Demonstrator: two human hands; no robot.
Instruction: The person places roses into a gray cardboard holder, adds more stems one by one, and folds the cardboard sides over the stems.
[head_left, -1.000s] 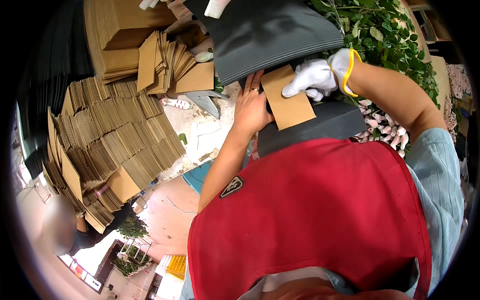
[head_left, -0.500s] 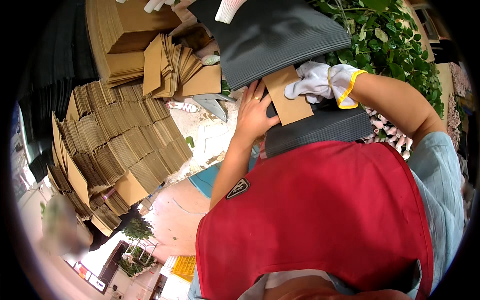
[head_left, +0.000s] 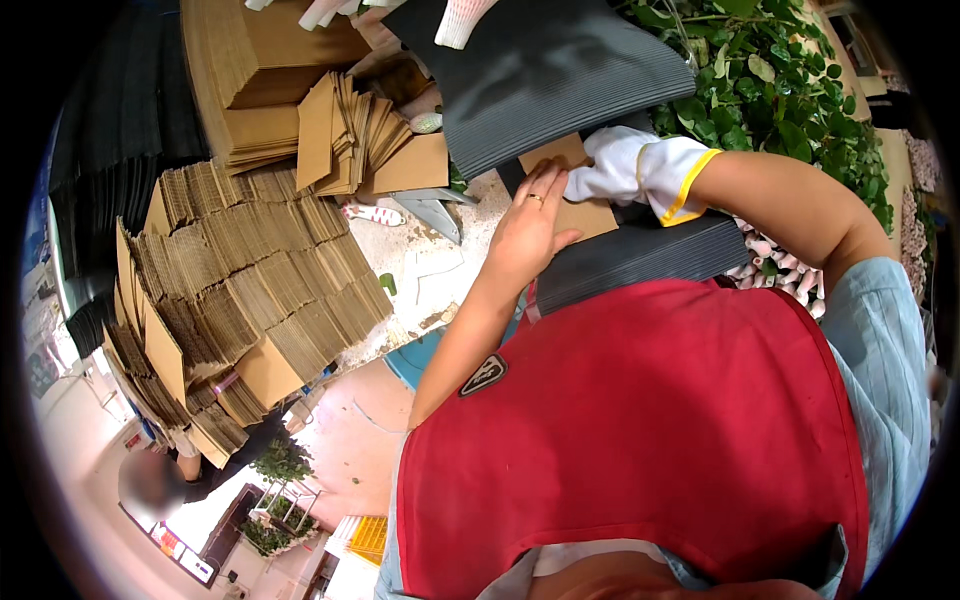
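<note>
My bare left hand [head_left: 528, 222], with a ring on one finger, lies flat with its fingers stretched over the left part of a brown cardboard piece [head_left: 592, 219]. My right hand [head_left: 628, 168] wears a white glove with a yellow cuff and rests on the right side of the same piece; its fingers are partly hidden, so their grip is unclear. The cardboard lies on a stack of dark grey ribbed sheets [head_left: 640, 262] in front of my red apron [head_left: 620, 400]. Another ribbed dark sheet [head_left: 560, 85] curves above it and covers its far end.
Bundled cardboard pieces [head_left: 250, 270] are stacked at left, with loose cards [head_left: 345, 140] beyond them. Shears [head_left: 430, 208] lie on the worn white tabletop [head_left: 425, 270]. Leafy stems [head_left: 770, 90] and pink netted flower heads [head_left: 785, 270] sit at right. A blurred person [head_left: 152, 483] is at lower left.
My left hand has slid right and farther onto the cardboard, from its left edge to lying across it. The gloved right hand stays on the cardboard. The view has shifted slightly.
</note>
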